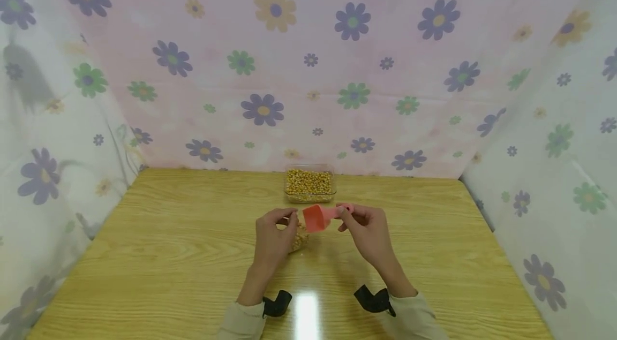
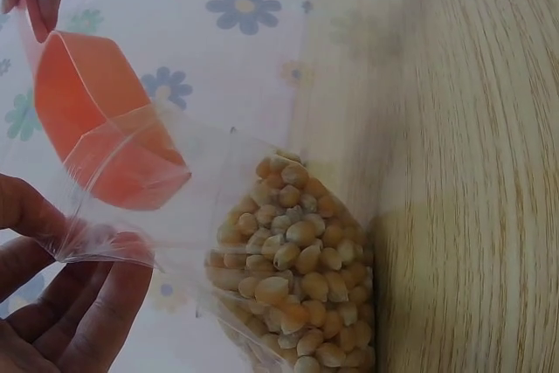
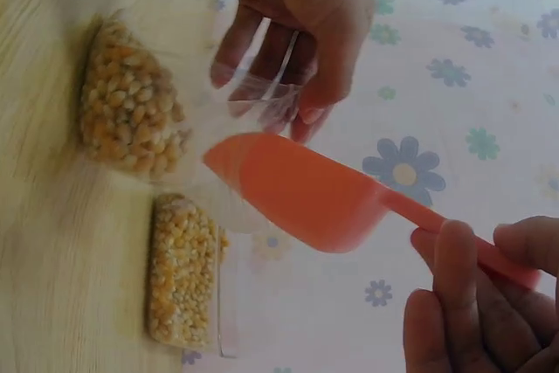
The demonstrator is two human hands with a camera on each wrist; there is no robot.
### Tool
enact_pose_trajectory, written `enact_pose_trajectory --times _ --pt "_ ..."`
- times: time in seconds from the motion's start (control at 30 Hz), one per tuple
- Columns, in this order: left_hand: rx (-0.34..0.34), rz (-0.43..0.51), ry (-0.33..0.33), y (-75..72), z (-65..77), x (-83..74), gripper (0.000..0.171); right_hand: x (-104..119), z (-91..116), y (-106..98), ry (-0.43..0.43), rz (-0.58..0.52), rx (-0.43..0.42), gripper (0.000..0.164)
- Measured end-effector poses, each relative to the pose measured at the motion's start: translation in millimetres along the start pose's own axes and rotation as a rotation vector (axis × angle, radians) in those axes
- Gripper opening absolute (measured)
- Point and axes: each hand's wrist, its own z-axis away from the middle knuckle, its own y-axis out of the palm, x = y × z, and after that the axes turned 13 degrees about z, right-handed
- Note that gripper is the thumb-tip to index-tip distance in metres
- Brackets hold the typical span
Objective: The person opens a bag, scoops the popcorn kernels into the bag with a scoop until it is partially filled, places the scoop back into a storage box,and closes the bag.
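My left hand (image 1: 276, 235) pinches the top edge of a clear plastic bag (image 2: 210, 159) between thumb and fingers. Corn kernels (image 2: 301, 277) fill the lower part of the bag, which stands on the table. By its handle, my right hand (image 1: 370, 227) holds a pink-red scoop (image 3: 301, 189), tilted with its lip inside the bag's mouth. No kernels show in the scoop's bowl in the left wrist view. In the head view the left hand hides much of the bag.
A clear rectangular container (image 1: 310, 199) of corn kernels stands at the back of the wooden table (image 1: 193, 222), just beyond the hands. Flowered cloth (image 1: 308, 77) hangs behind the table and along both sides. Each wrist wears a black strap-on device (image 1: 277, 303).
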Motion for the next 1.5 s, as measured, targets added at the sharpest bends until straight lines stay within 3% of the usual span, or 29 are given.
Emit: enact_pose_trajectory --times 0.2,0.33,0.47,0.77,1.0,1.1,1.17,1.33,1.5 --pt "-0.009 0.028 -0.036 -1.7 0.7 1.9 0.016 1.3 8.6 -5.0 -0.135 0.089 -0.071 0.017" --pt "-0.028 0.046 -0.067 -3.8 1.7 0.7 0.016 -5.3 2.1 -7.2 -0.219 0.074 -0.220 0.015" --pt "-0.044 0.058 -0.069 -5.9 2.7 1.2 0.015 -21.0 -15.2 -3.4 -0.236 0.061 -0.343 0.015" --pt "-0.041 0.084 -0.071 -9.8 6.5 4.3 0.015 -66.3 -62.2 14.2 -0.272 0.121 -0.356 0.017" --pt "-0.029 0.086 -0.058 -13.3 6.1 4.6 0.014 -80.8 -86.7 28.1 -0.285 0.263 -0.300 0.021" --pt "-0.001 0.088 -0.069 -13.3 3.7 3.4 0.014 -83.5 -95.3 31.9 -0.242 0.265 -0.267 0.023" --pt "0.010 0.085 -0.085 -13.9 2.0 2.8 0.014 -84.1 -100.5 35.0 -0.172 0.197 -0.245 0.024" --pt "0.009 0.100 -0.130 -16.8 -0.7 3.8 0.013 -86.0 -110.9 42.6 0.095 -0.091 -0.222 0.024" --pt "0.012 0.104 -0.120 -17.1 -1.1 5.7 0.014 -92.2 -112.8 43.4 0.316 -0.213 -0.189 0.031"
